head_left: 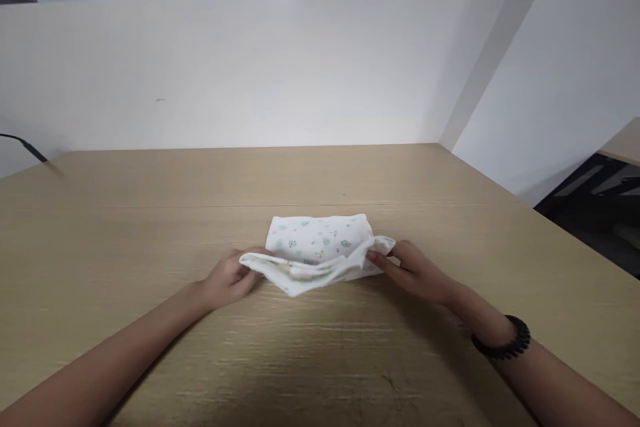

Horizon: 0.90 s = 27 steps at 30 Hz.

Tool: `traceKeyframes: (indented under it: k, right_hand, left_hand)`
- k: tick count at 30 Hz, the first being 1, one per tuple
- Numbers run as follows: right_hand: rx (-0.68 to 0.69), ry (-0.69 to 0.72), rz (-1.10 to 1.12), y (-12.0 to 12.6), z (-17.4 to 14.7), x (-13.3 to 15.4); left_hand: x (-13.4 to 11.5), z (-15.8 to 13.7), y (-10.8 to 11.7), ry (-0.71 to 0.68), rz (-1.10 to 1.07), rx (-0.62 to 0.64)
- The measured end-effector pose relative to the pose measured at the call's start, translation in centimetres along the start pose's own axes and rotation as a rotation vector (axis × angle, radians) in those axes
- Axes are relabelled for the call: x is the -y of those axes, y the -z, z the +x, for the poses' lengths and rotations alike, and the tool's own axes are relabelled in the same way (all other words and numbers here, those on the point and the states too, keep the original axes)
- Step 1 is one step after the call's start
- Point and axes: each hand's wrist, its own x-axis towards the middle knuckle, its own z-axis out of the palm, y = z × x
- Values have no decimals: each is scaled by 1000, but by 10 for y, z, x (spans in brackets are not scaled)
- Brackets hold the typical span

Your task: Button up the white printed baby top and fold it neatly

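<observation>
A small white cloth with a faint green print lies folded on the wooden table, at the middle. My left hand pinches the cloth's near left corner. My right hand pinches its near right corner. Between the two hands the near edge is lifted a little off the table and sags in the middle. The far part of the cloth rests flat. A black coiled band circles my right wrist.
White partition walls stand behind the table and along its right side. A black cable comes in at the far left edge. Past the table's right edge lies a dark floor area.
</observation>
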Motion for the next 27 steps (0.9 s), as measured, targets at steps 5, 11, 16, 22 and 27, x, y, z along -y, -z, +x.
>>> traceKeyframes:
  k: [5,11,16,22,27]
  right_hand:
    - [-133,-228,163,-9,6,-9]
    - [-86,-411,360,-8,10,-18]
    - [-125,-363,397,-10,8,-20]
    - [-157,-300,266,-8,7,-16]
    - [-161,-277,81,-10,6,-23]
  left_hand:
    - [-19,9,-10,424,-297,-103]
    - [-22,18,-13,710,-612,-96]
    - [-18,16,-12,620,-688,-111]
    - [-23,17,-9,669,-581,-58]
    - [-22,21,-8,666,-569,-20]
